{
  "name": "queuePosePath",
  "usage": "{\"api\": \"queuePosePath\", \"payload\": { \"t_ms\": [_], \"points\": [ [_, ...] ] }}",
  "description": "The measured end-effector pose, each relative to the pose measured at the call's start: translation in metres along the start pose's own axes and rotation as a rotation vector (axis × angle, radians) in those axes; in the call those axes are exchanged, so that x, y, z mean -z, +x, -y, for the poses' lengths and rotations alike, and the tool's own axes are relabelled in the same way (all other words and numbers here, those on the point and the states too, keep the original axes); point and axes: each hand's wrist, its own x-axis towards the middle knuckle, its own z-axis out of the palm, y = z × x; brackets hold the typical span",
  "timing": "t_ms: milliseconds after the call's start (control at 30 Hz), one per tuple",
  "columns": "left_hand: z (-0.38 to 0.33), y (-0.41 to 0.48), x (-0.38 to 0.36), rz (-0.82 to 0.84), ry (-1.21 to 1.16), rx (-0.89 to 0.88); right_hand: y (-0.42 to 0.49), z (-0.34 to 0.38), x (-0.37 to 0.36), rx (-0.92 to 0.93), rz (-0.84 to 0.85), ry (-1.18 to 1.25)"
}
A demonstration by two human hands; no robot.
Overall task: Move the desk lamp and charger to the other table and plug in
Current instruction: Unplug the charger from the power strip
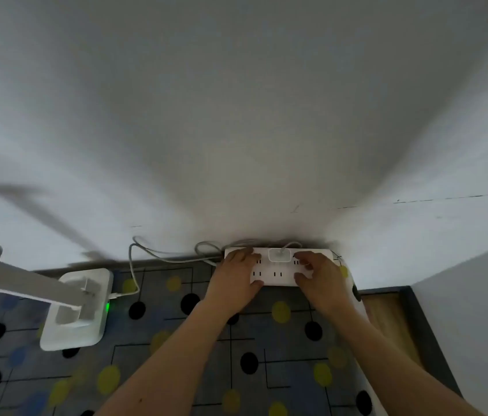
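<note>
White wall (236, 115) behind, counter (386, 319) under a dotted cloth (281, 370). Power strip (275, 274) flat on the cloth, pushed up against the wall. Charger (279, 255) seated in the strip's far row, about mid-length, with its cable (206, 247) looping off left of the strip along the wall.

Desk lamp (74, 310) well left of the strip, base flat on the cloth, arm tilted away from the strip. Green light (107, 307) lit on the base side facing the strip, thin lead heading toward the strip's left end.

Left hand (235, 280) clamped over the strip's left end, fingers (244, 253) curled over the far edge, thumb on the near edge. Right hand (320, 280) on the strip's right end, fingers (304, 261) bent down onto the top face, thumb at the near edge. Reads as a hold on the strip; cannot tell about anything small pinched underneath.

Handling, as judgement:
- **Charger:** likely small, hard, light, slick-sided. Take by the two side faces, pull straight out of the strip, other hand pinning the strip down. Not by the cable: soft, strain at the joint.
- **Lamp:** probably base-heavy, with a hinged arm liable to swing. Take at the base or low on the stem, never the arm tip.
- **Strip:** probably light, rigid plastic. Two-ended grip sensible. Expect drag from the trailing leads.
</note>
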Motion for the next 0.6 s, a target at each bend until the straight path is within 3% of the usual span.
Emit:
{"api": "queuePosePath", "payload": {
  "t_ms": [600],
  "points": [
    [0.004, 0.019, -0.001, -0.026, 0.125, -0.032, 0.022, 0.003, -0.017, 0.098, -0.007, -0.005]
  ]
}}
